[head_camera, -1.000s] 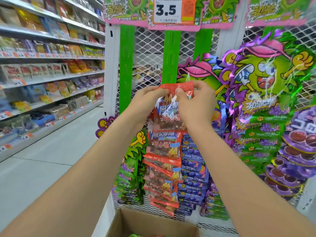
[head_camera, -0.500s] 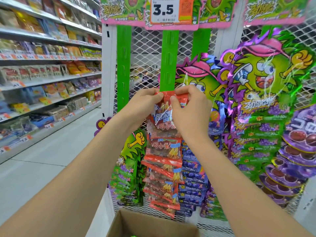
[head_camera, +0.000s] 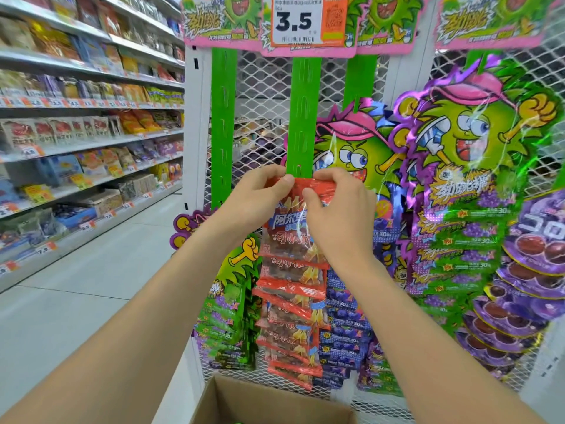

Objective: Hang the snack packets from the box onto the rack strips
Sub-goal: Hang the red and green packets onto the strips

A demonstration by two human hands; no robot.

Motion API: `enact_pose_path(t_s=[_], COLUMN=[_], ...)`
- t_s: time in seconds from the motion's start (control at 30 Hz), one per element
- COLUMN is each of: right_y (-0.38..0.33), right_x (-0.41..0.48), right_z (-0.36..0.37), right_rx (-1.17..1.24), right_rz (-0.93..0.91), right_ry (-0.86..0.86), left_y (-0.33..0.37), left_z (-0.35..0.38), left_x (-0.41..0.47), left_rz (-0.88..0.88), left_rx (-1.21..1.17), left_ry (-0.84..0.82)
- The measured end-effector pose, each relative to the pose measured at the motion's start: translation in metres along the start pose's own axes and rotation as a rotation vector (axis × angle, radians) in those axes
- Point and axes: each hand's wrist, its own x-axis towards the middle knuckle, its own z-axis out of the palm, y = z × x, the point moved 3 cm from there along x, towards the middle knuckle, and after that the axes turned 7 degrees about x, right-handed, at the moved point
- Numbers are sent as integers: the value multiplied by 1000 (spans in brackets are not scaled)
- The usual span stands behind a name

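Left hand (head_camera: 260,194): grip pinching red snack packet's (head_camera: 293,221) top edge.
Right hand (head_camera: 339,215): grip pinching same edge, at green strip (head_camera: 302,117), 12 o'clock.

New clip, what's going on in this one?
A person in a shop aisle is stocking a hanging display. The left hand and right hand each pinch the top edge of a red snack packet, holding it against the middle green strip. It sits just above a column of matching red packets hanging on that strip. An open cardboard box sits below. Whether the packet is hooked on yet cannot be told.
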Motion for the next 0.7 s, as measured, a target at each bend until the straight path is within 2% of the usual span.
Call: enact_pose_path(t_s=[0.2,0.57,0.7], right_y=[-14,-17,-21], right_x=[12,30,33], right_z=[-9,-2,-2], right_rx=[164,357,370], right_rz=[20,262,291], right_ry=[61,126,168], left_y=[14,19,19], left_z=[-3,-8,-6], left_x=[0,17,23], left_rz=[44,13,-36], left_rx=[18,-133,-184], left_ry=[24,57,31])
